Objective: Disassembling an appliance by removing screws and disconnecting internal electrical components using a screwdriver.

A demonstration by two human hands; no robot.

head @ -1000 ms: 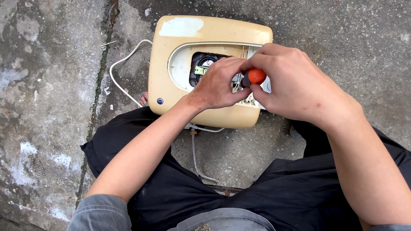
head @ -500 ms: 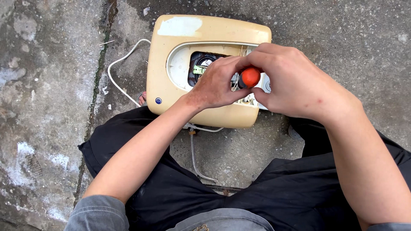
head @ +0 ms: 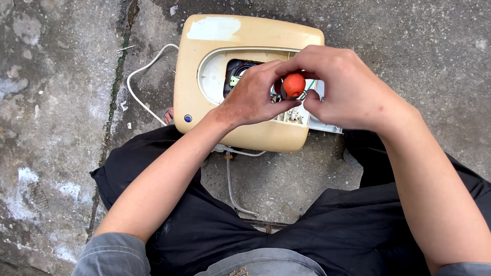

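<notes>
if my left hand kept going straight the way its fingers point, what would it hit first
Most likely the orange screwdriver handle, right at the left hand's fingertips, with the right hand just behind it. Depth is unclear.

My left hand (head: 254,97) and right hand (head: 343,89) together pinched the round orange screwdriver handle (head: 294,84) above the opened, yellowed plastic appliance casing (head: 215,102), which lay on cracked grey concrete ground (head: 56,102) beside its white cord (head: 140,84).

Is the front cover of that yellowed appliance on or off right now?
Off. The casing has an open window exposing dark parts and wires inside, where both hands work a red-handled screwdriver.
</notes>
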